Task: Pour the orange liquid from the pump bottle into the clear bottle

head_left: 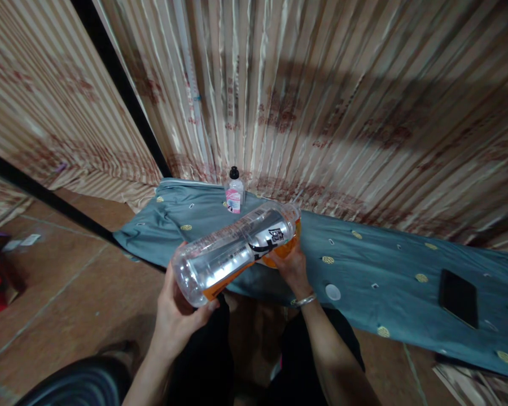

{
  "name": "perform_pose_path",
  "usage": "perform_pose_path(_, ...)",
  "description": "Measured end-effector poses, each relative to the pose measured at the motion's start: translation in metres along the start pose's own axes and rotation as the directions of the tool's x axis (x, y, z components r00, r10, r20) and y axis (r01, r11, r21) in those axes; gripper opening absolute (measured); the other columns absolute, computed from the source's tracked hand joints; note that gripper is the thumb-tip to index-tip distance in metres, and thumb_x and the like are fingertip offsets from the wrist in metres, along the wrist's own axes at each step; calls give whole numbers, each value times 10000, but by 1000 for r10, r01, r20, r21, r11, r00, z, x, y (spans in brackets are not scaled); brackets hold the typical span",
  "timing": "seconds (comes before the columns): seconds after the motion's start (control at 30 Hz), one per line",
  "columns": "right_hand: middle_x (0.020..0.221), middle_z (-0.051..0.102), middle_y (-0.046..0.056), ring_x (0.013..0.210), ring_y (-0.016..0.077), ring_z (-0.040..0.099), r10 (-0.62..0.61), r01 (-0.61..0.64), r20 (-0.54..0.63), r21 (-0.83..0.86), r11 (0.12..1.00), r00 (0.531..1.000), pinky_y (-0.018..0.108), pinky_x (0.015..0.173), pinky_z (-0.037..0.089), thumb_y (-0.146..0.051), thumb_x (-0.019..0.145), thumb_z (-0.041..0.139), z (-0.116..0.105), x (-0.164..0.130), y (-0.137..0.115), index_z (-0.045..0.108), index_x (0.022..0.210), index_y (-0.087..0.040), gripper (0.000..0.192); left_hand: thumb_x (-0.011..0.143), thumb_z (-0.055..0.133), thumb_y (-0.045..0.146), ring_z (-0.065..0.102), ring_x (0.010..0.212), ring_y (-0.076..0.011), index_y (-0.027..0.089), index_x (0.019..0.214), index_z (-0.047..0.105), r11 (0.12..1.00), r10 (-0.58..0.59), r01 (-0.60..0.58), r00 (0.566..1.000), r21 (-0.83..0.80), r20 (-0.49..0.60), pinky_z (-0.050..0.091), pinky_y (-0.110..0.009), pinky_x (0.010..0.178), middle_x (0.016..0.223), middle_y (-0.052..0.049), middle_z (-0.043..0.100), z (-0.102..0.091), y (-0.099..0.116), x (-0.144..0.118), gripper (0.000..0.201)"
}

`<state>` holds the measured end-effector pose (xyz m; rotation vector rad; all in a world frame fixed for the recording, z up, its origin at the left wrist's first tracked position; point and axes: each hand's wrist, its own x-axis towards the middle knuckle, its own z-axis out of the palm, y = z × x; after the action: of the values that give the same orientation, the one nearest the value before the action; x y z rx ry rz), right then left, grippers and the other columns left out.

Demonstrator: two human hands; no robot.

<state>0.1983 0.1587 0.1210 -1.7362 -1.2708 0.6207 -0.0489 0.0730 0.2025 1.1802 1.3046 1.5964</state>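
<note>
A large clear plastic bottle [232, 248] with a silver and orange label lies tilted across the middle of the view, its neck at the upper right. My left hand [180, 310] is closed around its base end. Near the neck, my right hand [292, 268] is wrapped round an orange, see-through container [284, 248], partly hidden behind the bottle. The bottle's neck sits over or against this container; whether they touch cannot be made out. Beyond the big bottle, a small clear bottle [234, 192] with a black cap and pink label stands upright.
A teal patterned cloth [364, 265] covers the narrow table. A white round cap [333, 291] and a dark phone [458, 298] lie on it to the right. Pleated curtains [305, 101] hang behind. Black poles [122, 84] cross the left side, and a black round seat [76, 383] is lower left.
</note>
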Motion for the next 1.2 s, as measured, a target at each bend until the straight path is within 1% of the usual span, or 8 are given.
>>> perform_pose_path(0.13,1210,799,156,1077,359,784,-32,32,-14,14,999,999,516,961,641,-512,732,796,0,0,2,547,1348,-206,732,580,975,518,706,1258,-400,189,1507,569,1000,20,-20,999,-10,31,616,-470,1016,1254,-157,743,-4,-5,2,1063)
perform_pose_path(0.37,1149,802,162,1026,381,796,-35,36,-36,27,999,999,536,900,655,-532,723,790,3,1,4,567,1342,-177,748,572,986,446,703,1276,-409,206,1496,584,999,43,-42,998,-32,55,607,-489,1042,1291,-163,739,-9,-10,5,1035)
perform_pose_path(0.5,1185,794,165,1044,367,795,-63,65,-48,35,997,997,504,899,655,-547,720,800,4,2,6,559,1357,-181,774,578,984,429,699,1286,-411,208,1501,584,999,40,-38,997,-23,60,604,-491,1051,1299,-164,738,-10,-11,4,1030)
perform_pose_path(0.63,1168,800,173,1033,358,796,-71,72,-45,18,997,996,480,883,658,-553,712,811,4,3,8,572,1335,-164,773,567,985,458,714,1248,-408,203,1516,573,1000,27,-27,999,-5,47,614,-493,1030,1277,-163,742,-10,-10,5,1065)
perform_pose_path(0.8,1154,805,167,1019,362,799,-79,80,-50,4,997,996,491,868,660,-569,735,786,4,2,8,564,1349,-166,767,570,981,456,692,1286,-413,201,1460,613,999,41,-41,998,-13,38,596,-501,1055,1294,-160,728,-6,-6,4,997)
perform_pose_path(0.97,1143,808,165,1023,360,798,-69,70,-31,22,997,997,501,872,660,-553,726,793,4,3,8,557,1360,-165,779,576,978,502,684,1297,-419,197,1532,555,1000,13,-13,1000,-3,6,601,-509,1050,1288,-165,728,1,3,0,1089)
perform_pose_path(1.07,1132,810,157,1021,357,798,-54,55,-42,29,998,998,503,874,658,-550,711,797,4,3,7,563,1341,-167,774,593,973,502,684,1304,-415,209,1541,549,1000,0,0,1000,-10,3,598,-505,1063,1312,-163,726,1,4,-1,1079)
perform_pose_path(1.2,1176,800,178,1047,367,796,-56,57,-44,18,998,997,513,905,652,-563,709,796,3,2,5,565,1346,-160,789,593,981,435,688,1308,-416,234,1539,556,1000,31,-30,998,-8,47,601,-504,1065,1375,-158,708,-5,-2,1,1056)
